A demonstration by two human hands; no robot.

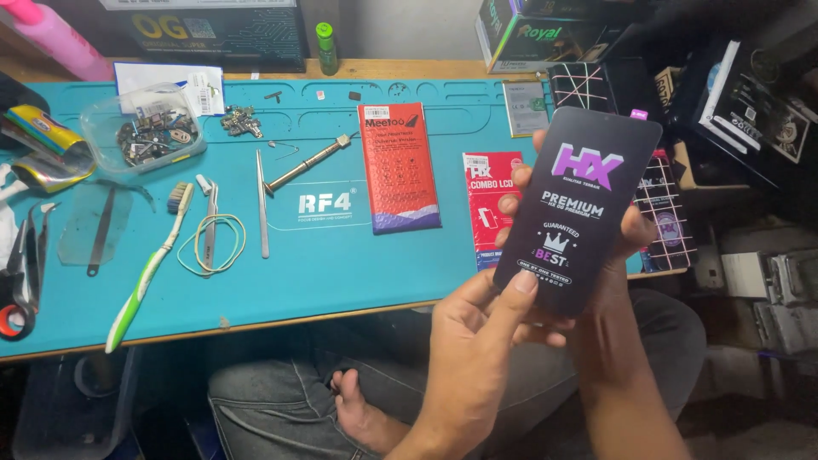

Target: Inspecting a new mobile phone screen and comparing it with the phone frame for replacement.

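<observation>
A person seated at a bench (341,281) covered by a teal mat holds a black phone screen panel (579,209) up off the bench, past its front right corner. Its printed protective film looks unpeeled, so any fitting seems not yet begun. The left hand (477,328) grips the panel's lower edge, thumb on the face. The right hand (618,243) is closed behind it, fingertips wrapping both long edges.

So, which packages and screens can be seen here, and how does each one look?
Phone screen panel: black with purple and white print, held by both hands over the table edge.
Red flat pack: mid mat.
Smaller red pack: beside the panel.
Dark boxes: along the back.
</observation>
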